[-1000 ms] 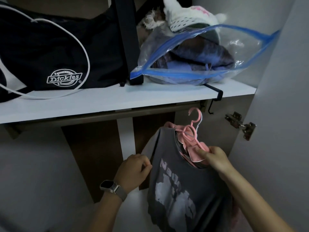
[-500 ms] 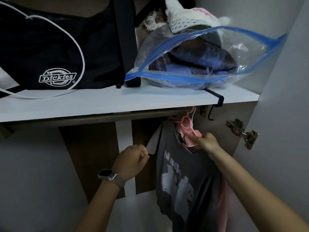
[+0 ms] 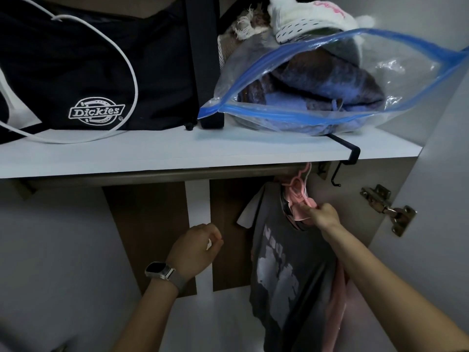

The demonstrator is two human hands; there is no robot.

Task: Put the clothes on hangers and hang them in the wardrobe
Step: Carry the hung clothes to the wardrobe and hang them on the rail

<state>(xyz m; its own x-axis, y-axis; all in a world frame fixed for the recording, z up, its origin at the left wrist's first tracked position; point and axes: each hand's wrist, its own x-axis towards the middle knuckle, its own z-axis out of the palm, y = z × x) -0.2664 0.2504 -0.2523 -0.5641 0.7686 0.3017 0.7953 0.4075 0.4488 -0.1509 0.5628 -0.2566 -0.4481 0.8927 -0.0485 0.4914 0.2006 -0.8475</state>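
Two hands: both raised inside the wardrobe, under the shelf (image 3: 203,158).
Right hand (image 3: 323,214): pinches the pink hanger (image 3: 300,196) at its neck, fingers curled round it, arm stretched up toward the rail (image 3: 177,174).
Left hand (image 3: 195,247): hangs free below the rail, fingers loosely curled, holding nothing; a watch (image 3: 160,270) sits on its wrist.
Shirt (image 3: 286,270): grey, with a pale print, draped on the hanger and hanging straight down toward the right end of the rail, just under the shelf's front edge.
Hook: its pink tip shows at the rail's height, near the right end; whether it is fully seated over the rail I cannot tell, as the shelf's edge hides the top.
Change: a second ago the hook was well below the shelf and the left hand pinched the shirt's shoulder; since then the right hand has lifted hanger and shirt up to the rail, and the left hand has let go.
Meaning: this shirt looks nearly hung; what seems left is to settle the hook and release.
Pink cloth (image 3: 337,308): hangs just behind the shirt, on its right side; whether it is a second garment is unclear.
Shelf top: black bag (image 3: 83,72) at the left end, clear zip bag (image 3: 317,85) of folded clothes at the right end.
Black bracket (image 3: 350,156): clipped over the shelf's front edge, near the right corner.
Hinge (image 3: 388,209): on the wardrobe's right side.
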